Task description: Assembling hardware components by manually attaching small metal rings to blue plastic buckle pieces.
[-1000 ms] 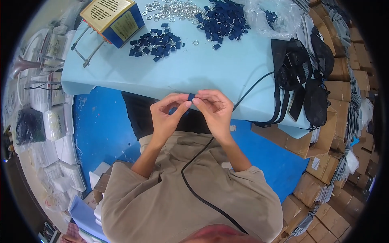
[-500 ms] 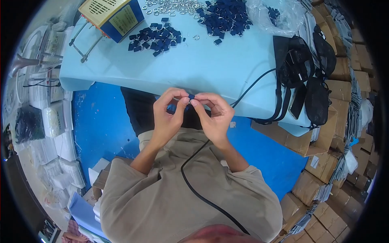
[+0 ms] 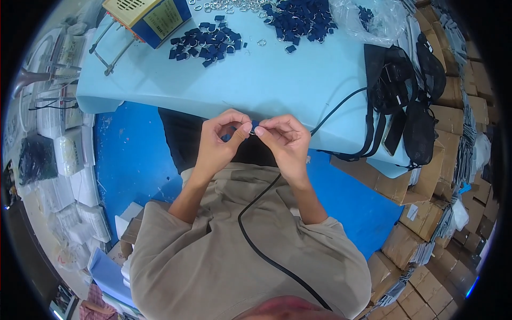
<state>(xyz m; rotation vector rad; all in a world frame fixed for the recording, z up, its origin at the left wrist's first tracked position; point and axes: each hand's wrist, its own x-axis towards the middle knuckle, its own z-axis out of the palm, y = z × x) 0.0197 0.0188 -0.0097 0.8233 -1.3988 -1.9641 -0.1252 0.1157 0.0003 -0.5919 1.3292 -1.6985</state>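
I pinch a small blue strap point(image 3: 255, 125) at the near edge of the table point(image 3: 186, 80) with the fingertips of my left hand point(image 3: 223, 137) and right hand point(image 3: 286, 140). Blue tabs point(image 3: 206, 44) lie on the table's far side.

From here I see a small navy fabric tab point(image 3: 255, 124), pinched, partly hidden, just above the frame's centre.

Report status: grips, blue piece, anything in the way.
Left grip, right grip: both pinching. Dark-blue piece: held between them, partly covered. Black cable: runs behind right grip.
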